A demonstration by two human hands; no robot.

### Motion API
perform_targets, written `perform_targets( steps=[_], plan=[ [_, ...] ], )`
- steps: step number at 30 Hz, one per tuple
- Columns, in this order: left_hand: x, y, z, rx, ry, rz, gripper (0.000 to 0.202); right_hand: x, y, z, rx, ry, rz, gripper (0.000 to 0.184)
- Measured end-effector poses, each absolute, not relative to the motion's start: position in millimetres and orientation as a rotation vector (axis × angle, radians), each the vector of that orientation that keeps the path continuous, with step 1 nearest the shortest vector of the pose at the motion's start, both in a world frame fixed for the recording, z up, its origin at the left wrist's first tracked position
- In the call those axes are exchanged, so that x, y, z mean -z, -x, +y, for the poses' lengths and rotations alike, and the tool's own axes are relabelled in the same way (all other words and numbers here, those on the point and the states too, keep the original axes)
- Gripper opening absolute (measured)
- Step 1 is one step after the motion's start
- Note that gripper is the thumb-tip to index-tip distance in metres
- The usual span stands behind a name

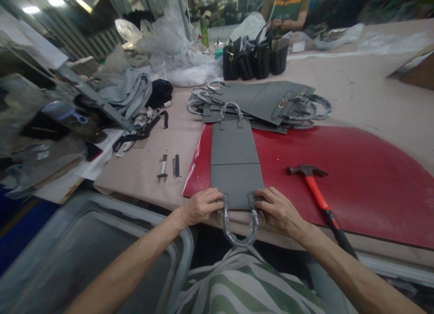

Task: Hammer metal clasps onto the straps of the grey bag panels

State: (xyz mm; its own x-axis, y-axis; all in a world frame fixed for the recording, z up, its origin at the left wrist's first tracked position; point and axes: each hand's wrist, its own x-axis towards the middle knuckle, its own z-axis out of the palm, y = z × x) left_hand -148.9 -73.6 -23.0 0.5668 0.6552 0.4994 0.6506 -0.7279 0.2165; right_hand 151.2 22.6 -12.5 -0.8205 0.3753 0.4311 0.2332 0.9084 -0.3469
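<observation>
A grey handbag panel (235, 144) lies flat in front of me, with a plastic-wrapped handle at each end. Its near handle (240, 239) hangs past the table's front edge. My left hand (203, 205) pinches the panel's near left corner beside the handle base. At the near right corner, my right hand (280, 210) grips the panel the same way, fingers closed. To the right, a claw hammer (317, 192) with a red and black handle rests on a red mat (356, 169). Beyond the panel lies a stack of similar grey panels (257, 99) with wrapped handles and metal clasps.
Small metal tools (162, 167) lie left of the mat. Several black handbags (261, 61) stand at the back, near clear plastic wrapping (183, 56). A grey plastic bin (101, 241) is below the table at left. Another person (288, 11) is across the table.
</observation>
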Motion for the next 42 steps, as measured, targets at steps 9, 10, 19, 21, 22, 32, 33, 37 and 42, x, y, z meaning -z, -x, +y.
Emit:
perform_targets(
  steps=[9,10,19,21,22,32,33,37,42],
  plan=[
    [32,140,-90,-0.947,-2.667,1.281,0.044,2,-140,-2,-0.647,0.757,-2.443,0.028],
    [33,137,-92,-0.955,-2.635,1.304,0.047,2,-137,-6,-0.609,0.792,-2.459,0.035],
    [32,115,-92,-1.059,-2.471,1.431,0.052,17,-117,-14,-0.332,0.93,-2.419,0.032],
    [29,114,-90,-1.029,-2.458,1.451,0.051,26,-117,-9,-0.27,0.882,-2.398,0.032],
    [28,115,-89,-0.972,-2.45,1.47,0.051,30,-117,-6,-0.246,0.865,-2.388,0.033],
    [-1,181,-80,-1.082,-1.886,2.07,0.031,35,-116,1,-0.134,0.817,-2.378,0.034],
    [-4,196,-76,-1.015,-1.728,2.29,0.028,34,-116,0,-0.133,0.818,-2.382,0.035],
    [-17,257,-58,-0.522,-1.139,2.825,0.026,32,-115,1,-0.103,0.786,-2.396,0.034],
    [-18,300,-41,-0.324,-0.95,2.793,0.024,33,-115,3,-0.069,0.762,-2.402,0.035]
  ],
)
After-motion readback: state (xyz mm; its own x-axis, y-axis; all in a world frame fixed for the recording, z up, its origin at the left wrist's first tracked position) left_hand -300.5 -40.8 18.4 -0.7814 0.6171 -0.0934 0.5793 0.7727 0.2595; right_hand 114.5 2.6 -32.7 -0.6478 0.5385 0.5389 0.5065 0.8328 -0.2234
